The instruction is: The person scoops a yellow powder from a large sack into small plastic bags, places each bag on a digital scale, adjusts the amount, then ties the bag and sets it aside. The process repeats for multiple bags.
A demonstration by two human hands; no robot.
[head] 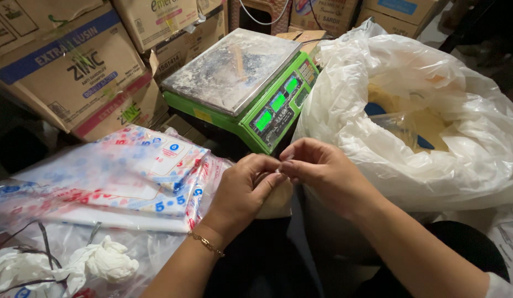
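My left hand point(242, 190) and right hand point(317, 168) meet, fingers pinching a small filled clear bag point(276, 201) between them, near the green scale point(245, 83).

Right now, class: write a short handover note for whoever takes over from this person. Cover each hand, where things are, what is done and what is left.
Left hand: fingertips pinched on a small clear bag, with the right.
Right hand: pinching the same bag at its top edge, just in front of the body.
Scale: green, pan dusty, nothing on it, ahead of the hands.
Sack: big white liner, open, yellowish powder and a blue scoop inside, to the right.
Bag packs: stacked to the left.
Done: no filled bag in sight.
Left: the held bag looks unfilled and unweighed.
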